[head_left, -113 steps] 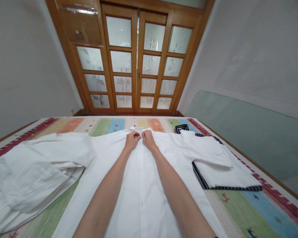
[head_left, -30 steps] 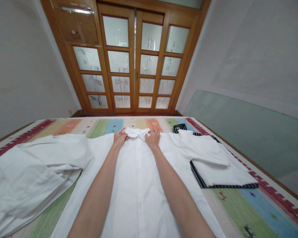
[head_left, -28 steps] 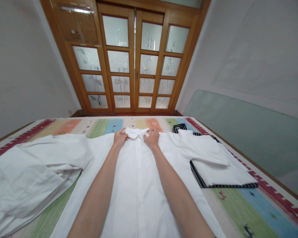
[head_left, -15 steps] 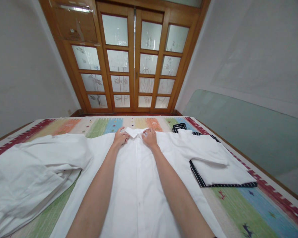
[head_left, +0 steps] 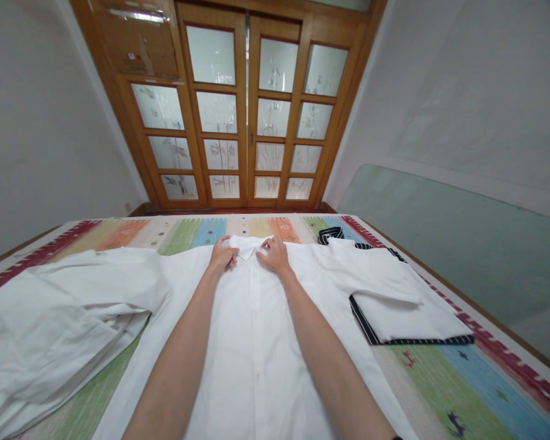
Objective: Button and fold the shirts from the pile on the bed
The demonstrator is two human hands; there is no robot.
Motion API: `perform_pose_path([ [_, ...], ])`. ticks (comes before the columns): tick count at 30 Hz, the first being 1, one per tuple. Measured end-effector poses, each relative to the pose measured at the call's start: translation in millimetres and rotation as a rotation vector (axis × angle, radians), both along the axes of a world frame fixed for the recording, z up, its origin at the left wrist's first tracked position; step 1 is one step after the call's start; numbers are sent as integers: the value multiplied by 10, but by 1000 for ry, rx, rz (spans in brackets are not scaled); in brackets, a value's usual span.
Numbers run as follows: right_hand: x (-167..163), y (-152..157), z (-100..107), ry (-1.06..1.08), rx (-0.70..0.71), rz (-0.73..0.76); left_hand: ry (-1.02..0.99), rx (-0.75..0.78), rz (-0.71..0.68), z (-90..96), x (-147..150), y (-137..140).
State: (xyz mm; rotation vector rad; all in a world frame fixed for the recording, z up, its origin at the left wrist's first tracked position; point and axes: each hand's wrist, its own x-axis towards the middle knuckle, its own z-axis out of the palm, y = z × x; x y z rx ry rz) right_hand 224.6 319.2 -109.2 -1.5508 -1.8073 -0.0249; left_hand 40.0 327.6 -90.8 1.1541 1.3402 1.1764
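A white button-front shirt (head_left: 255, 330) lies spread out, front side up, with its collar (head_left: 246, 247) at the far end. At the collar's left side, my left hand (head_left: 223, 253) is closed, thumb and fingers pinching the fabric. My right hand (head_left: 274, 253) grips the right side of the collar, its fingers bent around the edge. Both forearms reach across the shirt's front. The shirt's shoulders spread out to either side of my hands. Parts of the collar are hidden behind my fingers.
Rumpled white fabric (head_left: 64, 318) lies at the left. On the right is a folded white garment with black striped trim (head_left: 421, 327), and a black striped roll (head_left: 330, 234) behind. A multicoloured patterned cover (head_left: 183, 235) lies underneath. A pale green board (head_left: 449, 226) leans along the right wall.
The collar's points have shifted and lie flatter between my hands. My right-hand fingers have moved slightly left and inward along the collar. My left hand has barely moved.
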Motion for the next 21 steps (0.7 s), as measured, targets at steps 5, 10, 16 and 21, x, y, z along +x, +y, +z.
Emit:
perform_pose_path([
  [5,12,45,-27,57,-27,-23,19,-40,-56,-13,-33,17],
  [10,73,140,-83,197,0,-201,-36,-59,-115,-40,-92,48],
  [16,104,202,-155,237,38,-270,-91,-70,-213,-18,-178,38],
  [21,97,241,-214,260,20,-204,-109,-24,-264,-31,-204,44],
])
